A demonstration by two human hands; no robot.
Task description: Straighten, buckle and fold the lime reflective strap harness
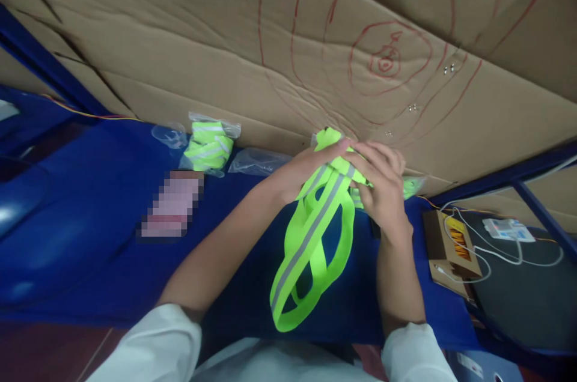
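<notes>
Both my hands grip the top of a neon-green reflective strap vest (311,238) with a grey stripe, held above the blue table (90,238). My left hand (302,169) pinches its upper fold from the left. My right hand (383,184) is closed on the same fold from the right. The vest's loops hang down toward me. A folded green vest in a clear bag (210,145) lies on the table to the left, and another bagged one (412,187) peeks out behind my right hand.
Empty clear bags (259,160) lie by the cardboard wall (288,39) marked with red lines. A blurred pink object (171,205) sits on the table at left. A small cardboard box (446,250) with white cables and a white device (507,229) stand at right.
</notes>
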